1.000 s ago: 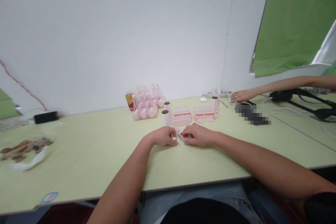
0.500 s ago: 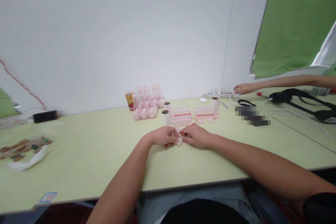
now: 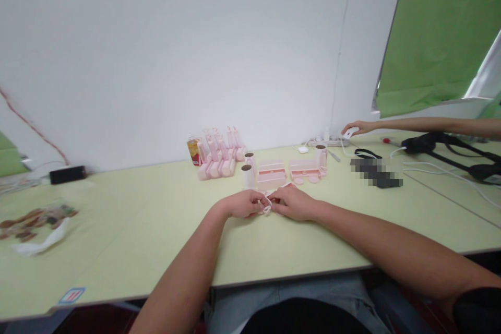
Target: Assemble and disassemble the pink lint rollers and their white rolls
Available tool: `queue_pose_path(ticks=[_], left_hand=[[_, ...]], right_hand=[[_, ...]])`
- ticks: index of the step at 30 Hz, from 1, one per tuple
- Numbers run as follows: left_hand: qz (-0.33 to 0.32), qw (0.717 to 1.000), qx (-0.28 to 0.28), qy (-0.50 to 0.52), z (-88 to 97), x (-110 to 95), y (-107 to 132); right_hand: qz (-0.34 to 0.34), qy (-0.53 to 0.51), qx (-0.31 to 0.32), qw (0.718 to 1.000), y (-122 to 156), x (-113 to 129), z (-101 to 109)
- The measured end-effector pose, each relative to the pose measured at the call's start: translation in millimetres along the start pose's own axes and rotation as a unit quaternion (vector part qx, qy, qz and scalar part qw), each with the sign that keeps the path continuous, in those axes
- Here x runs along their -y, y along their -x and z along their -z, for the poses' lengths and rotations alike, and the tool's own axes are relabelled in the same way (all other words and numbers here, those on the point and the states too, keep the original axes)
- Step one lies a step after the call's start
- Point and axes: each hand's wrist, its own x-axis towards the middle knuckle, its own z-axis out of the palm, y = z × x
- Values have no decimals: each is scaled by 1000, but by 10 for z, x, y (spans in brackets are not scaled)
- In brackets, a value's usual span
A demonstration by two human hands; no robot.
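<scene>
Close together above the table's middle, my left hand and my right hand pinch a thin, looped white cord. The fingertips of both hands nearly meet at it, and the fingers partly hide it. Just beyond them lies an open pink case, with a second open pink case to its right. White rolls with brown cores stand beside the cases, one roll near my left hand and another roll at the right.
Several pink handled pieces stand in rows near the wall, beside a yellow-red packet. Another person's hand holds a white device at right. Cables and a black strap device lie there. A black box sits left.
The cord's loop sits slightly differently between my fingers, and my left fingers have curled in a little. The other person's hand has shifted left, lifting the white device.
</scene>
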Motion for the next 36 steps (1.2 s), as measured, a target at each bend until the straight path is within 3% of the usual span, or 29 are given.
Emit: queue_pose_path(ticks=[6, 13, 20, 27, 33, 36], left_hand=[[46, 999, -16, -13, 4, 16, 7], [72, 997, 6, -14, -2, 61, -12], [56, 998, -5, -35, 15, 7, 1], [20, 991, -93, -97, 13, -68, 3], [-23, 990, -99, -95, -17, -67, -10], [-38, 989, -101, -100, -34, -105, -10]], right_hand=[[-3, 0, -4, 1000, 10, 26, 18], [-8, 8, 9, 1000, 8, 60, 40], [-8, 17, 0, 1000, 2, 42, 15], [1, 8, -22, 1000, 2, 11, -7], [-38, -41, -61, 997, -2, -111, 27], [-57, -6, -78, 995, -17, -194, 75]])
